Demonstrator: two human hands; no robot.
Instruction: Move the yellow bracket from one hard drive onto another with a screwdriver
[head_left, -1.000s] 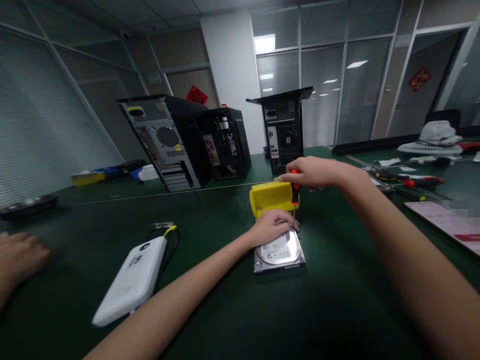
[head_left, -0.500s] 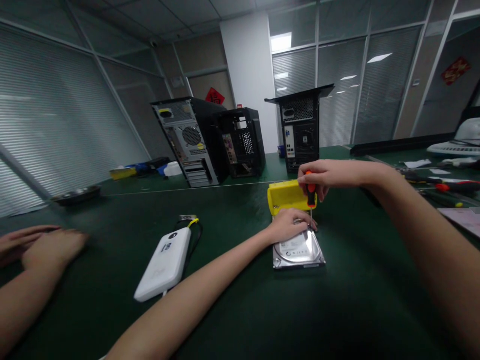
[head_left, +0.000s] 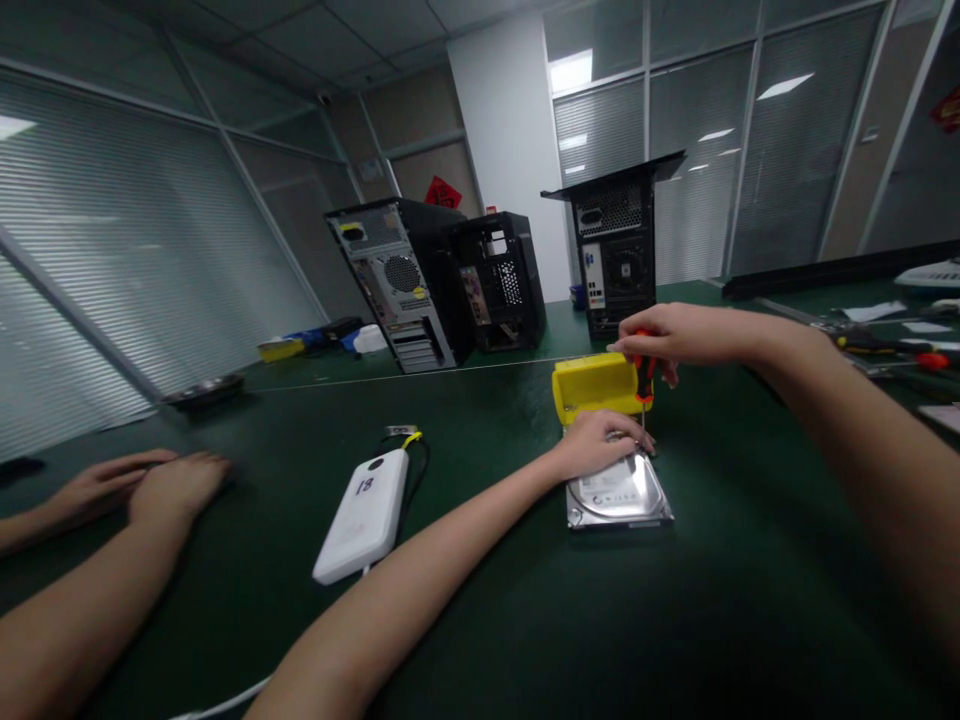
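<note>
A silver hard drive (head_left: 621, 497) lies on the green table, label side up. My left hand (head_left: 592, 443) is laid over its far part and grips it, with the fingertips near the far right corner. A red and black screwdriver (head_left: 644, 382) stands almost upright at that corner. Around its handle, my right hand (head_left: 670, 335) is closed from above. The tip reaches down beside my left fingers; the screw under it is too small to make out. Just behind the drive is an open yellow box (head_left: 589, 382), partly covered by my left hand.
A white power bank (head_left: 362, 515) marked 18, with a cable, lies left of my left forearm. Another person's hands (head_left: 176, 490) rest at the far left. Several black computer cases (head_left: 619, 250) stand behind. Tools (head_left: 892, 347) and papers (head_left: 874, 311) lie at the right.
The view has turned slightly left, so everything sits farther right. Both my hands, the screwdriver and the hard drive keep nearly the same places relative to one another.
</note>
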